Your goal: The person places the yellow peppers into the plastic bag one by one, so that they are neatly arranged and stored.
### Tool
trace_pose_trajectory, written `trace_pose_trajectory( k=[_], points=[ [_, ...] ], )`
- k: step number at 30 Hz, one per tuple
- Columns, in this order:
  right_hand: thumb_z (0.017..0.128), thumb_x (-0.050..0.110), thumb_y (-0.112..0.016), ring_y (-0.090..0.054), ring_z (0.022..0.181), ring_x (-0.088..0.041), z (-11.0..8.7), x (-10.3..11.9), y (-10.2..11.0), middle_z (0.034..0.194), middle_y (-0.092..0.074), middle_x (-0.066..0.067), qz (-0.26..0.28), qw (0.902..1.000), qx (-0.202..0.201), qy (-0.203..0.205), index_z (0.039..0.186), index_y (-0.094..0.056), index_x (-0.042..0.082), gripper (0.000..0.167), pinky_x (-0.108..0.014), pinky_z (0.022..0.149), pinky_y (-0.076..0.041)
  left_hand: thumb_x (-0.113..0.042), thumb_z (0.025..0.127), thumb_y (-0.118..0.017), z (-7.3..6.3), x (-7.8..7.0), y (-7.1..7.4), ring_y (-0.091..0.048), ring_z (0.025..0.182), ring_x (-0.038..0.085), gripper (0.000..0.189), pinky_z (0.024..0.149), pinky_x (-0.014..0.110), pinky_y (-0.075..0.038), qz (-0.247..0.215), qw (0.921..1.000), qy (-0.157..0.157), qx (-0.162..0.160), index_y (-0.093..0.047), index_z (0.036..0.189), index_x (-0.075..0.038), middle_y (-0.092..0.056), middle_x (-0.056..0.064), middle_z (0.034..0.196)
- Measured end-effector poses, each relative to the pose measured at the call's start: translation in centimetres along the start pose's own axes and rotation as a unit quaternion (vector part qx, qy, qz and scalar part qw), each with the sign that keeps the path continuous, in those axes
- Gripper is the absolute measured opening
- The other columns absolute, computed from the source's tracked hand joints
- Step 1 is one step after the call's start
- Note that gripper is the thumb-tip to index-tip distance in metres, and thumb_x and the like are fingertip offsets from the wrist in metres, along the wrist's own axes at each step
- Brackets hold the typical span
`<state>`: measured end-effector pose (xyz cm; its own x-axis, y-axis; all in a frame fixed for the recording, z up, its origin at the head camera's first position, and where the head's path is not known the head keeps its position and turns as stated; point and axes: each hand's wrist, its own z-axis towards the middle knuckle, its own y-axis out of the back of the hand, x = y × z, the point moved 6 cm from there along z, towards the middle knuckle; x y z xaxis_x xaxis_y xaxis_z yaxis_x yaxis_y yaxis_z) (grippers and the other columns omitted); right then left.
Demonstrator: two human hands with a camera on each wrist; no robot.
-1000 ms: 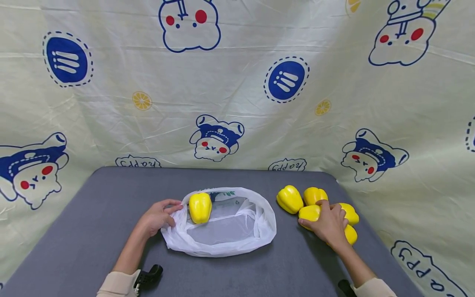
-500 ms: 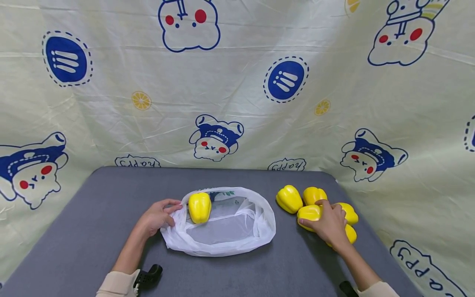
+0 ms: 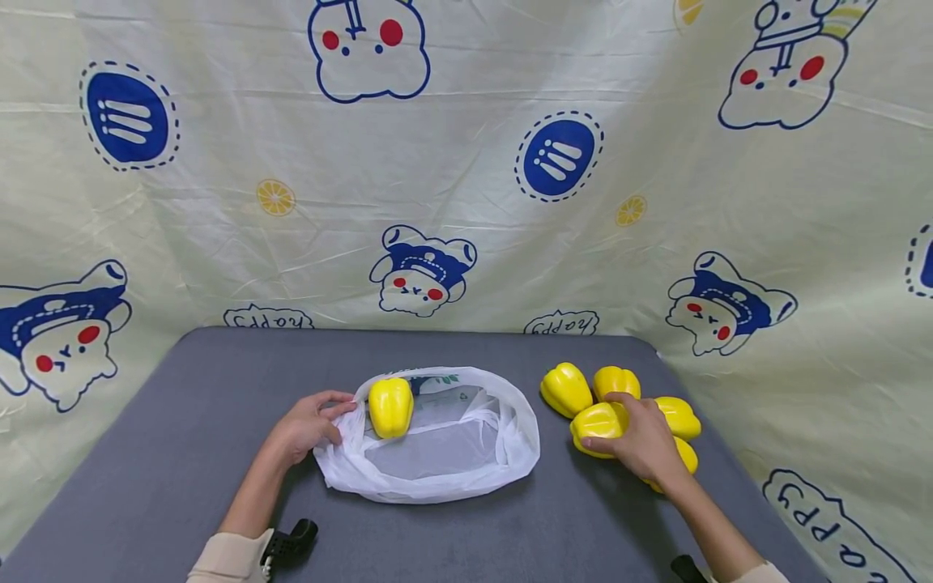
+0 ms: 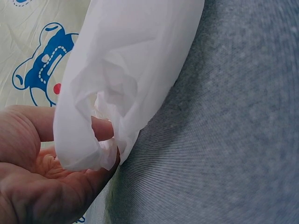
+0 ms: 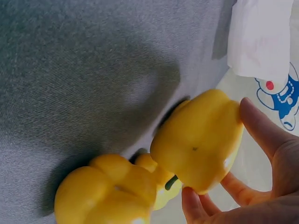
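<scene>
My left hand [image 3: 309,425] grips the left rim of a white plastic bag [image 3: 430,491]; in the left wrist view the thumb and fingers curl about the thin film [image 4: 135,56]. The bag lies with its mouth spread wide, and a yellow bell pepper [image 3: 390,407] sits inside at its left. Over on the right, my right hand [image 3: 641,437] holds another yellow bell pepper [image 3: 599,429] between thumb and fingers. The right wrist view shows this held pepper [image 5: 201,140] with its green stem, tilted above the table, fingertips on its sides.
Several more yellow bell peppers surround the right hand: one [image 3: 566,390] at the back left, one [image 3: 617,381] behind, one [image 3: 679,417] to the right. A grey table [image 3: 466,542] carries everything. Behind it hangs a patterned pale curtain [image 3: 466,162].
My right hand has shifted slightly left, bringing the held bell pepper away from the others on the right. The left hand and the bag stay in place.
</scene>
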<state>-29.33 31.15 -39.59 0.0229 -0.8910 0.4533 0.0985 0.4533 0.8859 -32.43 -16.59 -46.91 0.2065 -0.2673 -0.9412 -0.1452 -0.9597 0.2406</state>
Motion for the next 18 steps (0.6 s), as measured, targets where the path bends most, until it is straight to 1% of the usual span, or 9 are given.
trace_pose_trajectory(
  k=[4,8,15,18],
  points=[
    [0.067,0.048,-0.090,-0.049,0.112,-0.044,-0.2,0.4,-0.1,0.131,-0.052,-0.032,-0.002,0.9998,0.020,0.005,0.141,-0.049,-0.004,0.099,-0.061,0.092,-0.041,0.025,0.073,-0.059,0.1,0.0,0.0,-0.037,0.146,0.044,0.070,0.071,0.028,-0.049,0.002,1.0000,0.001,0.000,-0.051,0.139,0.006,-0.057,0.025,0.143],
    [0.066,0.045,-0.092,-0.049,0.112,-0.042,-0.3,0.7,-0.5,0.131,-0.051,-0.031,0.002,0.9995,0.030,0.011,0.141,-0.046,-0.008,0.102,-0.059,0.093,-0.042,0.025,0.073,-0.059,0.1,0.1,0.0,-0.037,0.146,0.044,0.069,0.071,0.026,-0.049,0.006,1.0000,0.003,-0.001,-0.052,0.139,0.005,-0.057,0.024,0.143],
    [0.064,0.040,-0.093,-0.050,0.111,-0.039,-0.6,1.4,-0.9,0.128,-0.056,-0.026,0.004,0.9990,0.032,0.032,0.136,-0.052,-0.005,0.095,-0.055,0.090,-0.042,0.024,0.074,-0.059,0.2,0.2,0.0,-0.037,0.147,0.044,0.069,0.071,0.025,-0.049,0.007,1.0000,0.002,-0.001,-0.052,0.140,0.005,-0.058,0.024,0.142],
    [0.063,0.039,-0.094,-0.050,0.113,-0.039,-0.7,1.7,-0.9,0.129,-0.058,-0.025,0.004,0.9984,0.032,0.046,0.135,-0.055,-0.003,0.092,-0.056,0.092,-0.042,0.024,0.074,-0.059,0.2,0.2,0.1,-0.037,0.147,0.044,0.069,0.072,0.025,-0.049,0.006,1.0000,0.000,-0.001,-0.051,0.140,0.005,-0.057,0.024,0.143]
  ],
)
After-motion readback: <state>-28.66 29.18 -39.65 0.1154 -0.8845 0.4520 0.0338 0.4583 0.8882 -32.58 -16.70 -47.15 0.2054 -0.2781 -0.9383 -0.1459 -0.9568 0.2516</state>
